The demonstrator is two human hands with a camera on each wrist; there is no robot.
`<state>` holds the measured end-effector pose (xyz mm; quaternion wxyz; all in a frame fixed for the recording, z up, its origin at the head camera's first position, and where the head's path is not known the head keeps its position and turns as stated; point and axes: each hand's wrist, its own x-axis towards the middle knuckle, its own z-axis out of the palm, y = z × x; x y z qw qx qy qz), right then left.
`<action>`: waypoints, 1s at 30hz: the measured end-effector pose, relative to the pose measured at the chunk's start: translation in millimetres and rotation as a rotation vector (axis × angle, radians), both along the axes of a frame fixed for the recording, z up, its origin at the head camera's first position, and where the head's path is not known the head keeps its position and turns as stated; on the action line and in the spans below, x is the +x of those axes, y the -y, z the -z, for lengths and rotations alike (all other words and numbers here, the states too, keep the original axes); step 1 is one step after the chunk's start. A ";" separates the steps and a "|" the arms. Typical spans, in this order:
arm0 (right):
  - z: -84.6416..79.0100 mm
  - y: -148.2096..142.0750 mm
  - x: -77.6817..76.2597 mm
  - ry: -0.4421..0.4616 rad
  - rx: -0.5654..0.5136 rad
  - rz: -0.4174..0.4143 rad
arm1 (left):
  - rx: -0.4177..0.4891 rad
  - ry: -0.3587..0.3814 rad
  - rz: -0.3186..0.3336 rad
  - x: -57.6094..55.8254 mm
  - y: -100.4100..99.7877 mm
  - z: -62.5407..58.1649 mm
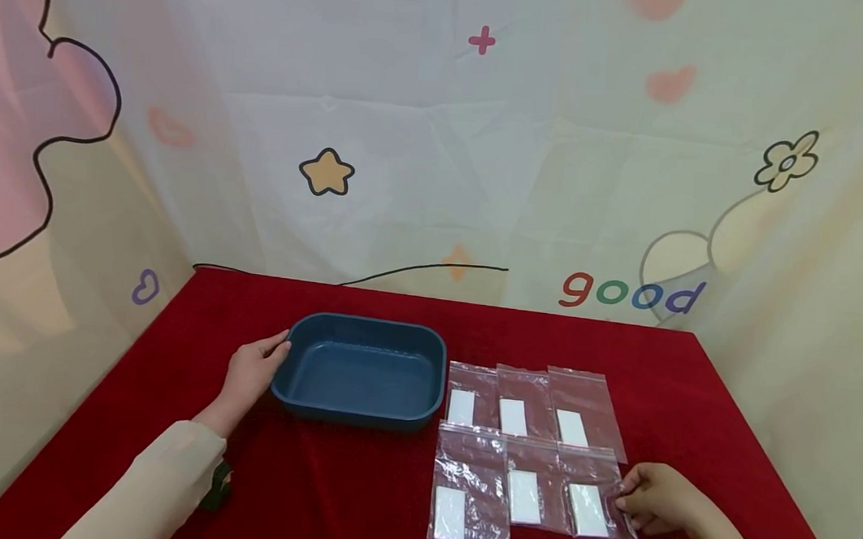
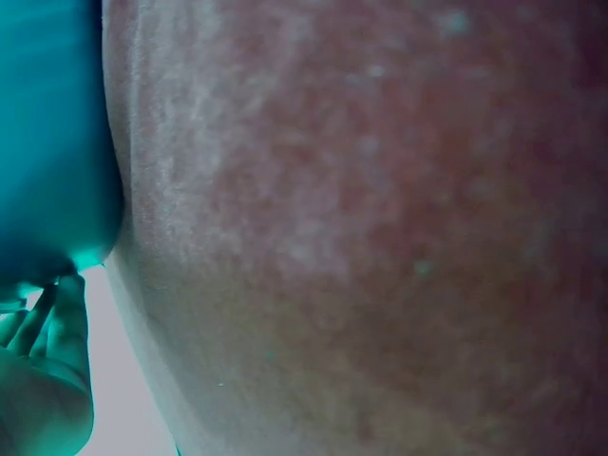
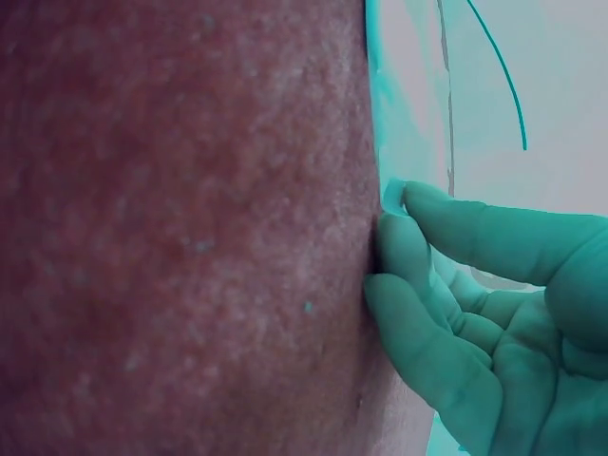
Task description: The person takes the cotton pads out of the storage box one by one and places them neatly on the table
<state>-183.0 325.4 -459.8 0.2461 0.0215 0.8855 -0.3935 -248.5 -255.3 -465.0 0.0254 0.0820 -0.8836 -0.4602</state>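
Note:
A dark blue rectangular basin (image 1: 367, 380) stands on the red cloth. My left hand (image 1: 250, 370) holds it by its left rim; in the left wrist view the fingers (image 2: 66, 323) meet the basin's side (image 2: 57, 142). To the right of the basin lie several clear zip bags in two rows, each with a white rectangular piece inside. With thumb and fingertips my right hand (image 1: 657, 497) pinches the right edge of the front-right zip bag (image 1: 596, 473). The right wrist view shows a bit of clear plastic (image 3: 391, 198) between thumb and forefinger.
A red cloth (image 1: 303, 491) covers the table. Beside the left sleeve, partly hidden, is a small dark green object (image 1: 218, 486). A printed curtain (image 1: 423, 155) hangs behind the table and along both sides.

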 end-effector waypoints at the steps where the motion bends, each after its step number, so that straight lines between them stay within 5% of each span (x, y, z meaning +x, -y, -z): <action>1: 0.0 1.3 0.1 -0.003 0.010 0.009 | -0.004 0.001 0.004 0.0 0.3 -0.7; 12: 1.3 10.2 1.2 -0.044 0.088 0.061 | -0.019 0.036 0.025 -2.0 0.7 -6.4; 20: -2.7 11.9 3.0 -0.069 0.153 0.061 | -0.085 -0.009 0.055 -3.6 1.4 -6.3; 26: -15.2 5.7 -3.1 -0.055 0.207 0.015 | -0.122 -0.007 0.090 -5.3 4.8 -11.6; 30: -32.0 4.0 -10.5 -0.139 0.238 -0.018 | -0.186 -0.016 0.123 -5.6 8.0 -16.0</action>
